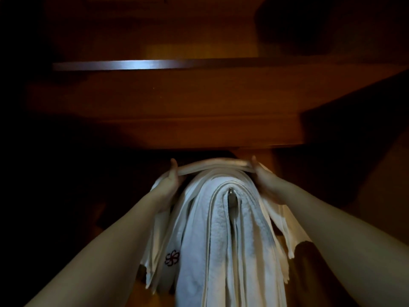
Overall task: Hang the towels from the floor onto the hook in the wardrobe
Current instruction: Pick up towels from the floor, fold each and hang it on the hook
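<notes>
While both hands hold it taut, a thin, cream-white folded towel [212, 166] spans side to side directly above the rounded metal hook tip [230, 192], its long axis running left to right. That hook tip is the landmark: it pokes out at the crown of a thick bundle of white terry towels [221, 240] already draped over it, hanging straight down below it toward the camera. One of those hung layers, down and left of the hook, carries a dark red embroidered flower emblem [172, 257].

Left hand [171, 177]: up and left of the hook, fingers curled round the towel's left end, thumb side up. Right hand [262, 173]: up and right of the hook, clamped on the right end the same way. Both sit about level with each other and about equally far from the hook; neither looks nearer. Loose cream ends trail down on either side of the bundle, behind the forearms.

Above the hook, a dark brown wooden wardrobe shelf [168, 107] overhangs; light is poor, the sides are black.

Judgement: the held span is centred over the hook but behind it and just above the pile's crown. Whether it already rests on the pile cannot be told. The coming move turns on lowering it evenly so its middle settles astride the hook, ends falling either side. An uneven drop could let it slide off the pile.
</notes>
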Available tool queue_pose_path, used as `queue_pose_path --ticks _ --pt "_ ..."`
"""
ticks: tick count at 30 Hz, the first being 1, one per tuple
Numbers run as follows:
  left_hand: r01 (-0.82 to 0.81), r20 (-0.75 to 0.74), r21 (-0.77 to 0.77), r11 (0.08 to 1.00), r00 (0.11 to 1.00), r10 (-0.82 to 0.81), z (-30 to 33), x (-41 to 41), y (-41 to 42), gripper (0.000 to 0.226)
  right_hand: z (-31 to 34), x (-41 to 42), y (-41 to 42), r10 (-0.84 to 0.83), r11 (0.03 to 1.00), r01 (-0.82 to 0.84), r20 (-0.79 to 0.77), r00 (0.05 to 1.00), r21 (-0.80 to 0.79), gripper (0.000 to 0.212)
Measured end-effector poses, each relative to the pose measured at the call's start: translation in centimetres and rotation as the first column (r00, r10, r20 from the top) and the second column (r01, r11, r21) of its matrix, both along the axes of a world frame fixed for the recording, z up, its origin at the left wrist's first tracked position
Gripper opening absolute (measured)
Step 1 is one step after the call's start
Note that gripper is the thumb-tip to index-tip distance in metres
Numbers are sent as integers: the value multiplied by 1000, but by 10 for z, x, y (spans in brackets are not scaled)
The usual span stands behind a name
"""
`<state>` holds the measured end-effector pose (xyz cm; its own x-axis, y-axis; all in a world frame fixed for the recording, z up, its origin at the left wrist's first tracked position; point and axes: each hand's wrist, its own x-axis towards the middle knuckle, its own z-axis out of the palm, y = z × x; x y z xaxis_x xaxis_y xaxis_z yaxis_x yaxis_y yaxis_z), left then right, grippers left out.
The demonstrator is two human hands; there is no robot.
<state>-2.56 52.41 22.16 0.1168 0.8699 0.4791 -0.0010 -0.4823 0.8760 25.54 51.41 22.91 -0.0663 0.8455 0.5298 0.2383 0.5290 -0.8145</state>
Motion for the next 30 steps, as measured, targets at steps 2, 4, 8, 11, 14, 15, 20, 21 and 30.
queue_pose_path --ticks 2,4,8,11,14,15,20,21,30 --pt "63 -59 -74 995 996 -67 -12 -1 -2 86 -9 2 -2 -10 999 10 -3 1000 -40 81" --pt "79 -93 -123 989 991 -91 -29 -4 -5 85 -22 10 -6 -14 995 12 -15 1000 -102 86" --pt "25 -88 -152 988 995 -39 -60 -9 -18 90 -50 24 -19 -1 983 3 15 1000 -185 102" --pt "-35 -113 -158 987 993 17 -84 -15 -33 94 -72 22 -31 -42 949 61 65 997 -311 103" --pt "-121 -128 -226 967 987 93 -103 -16 -51 97 -91 20 -51 -82 934 112 104 991 -338 106" --pt "-164 -124 -270 949 983 134 -108 -15 -59 96 -97 19 -59 -108 926 147 129 986 -348 109" --pt "-300 -153 -426 853 954 259 -138 -10 -107 96 -128 23 -92 -218 906 267 179 959 -328 88" --pt "-317 -157 -426 847 948 275 -146 -10 -118 94 -135 24 -100 -223 903 274 182 958 -332 82" --pt "-305 -147 -300 904 951 272 -185 -5 -217 83 -167 21 -199 -261 906 316 215 941 -282 69"
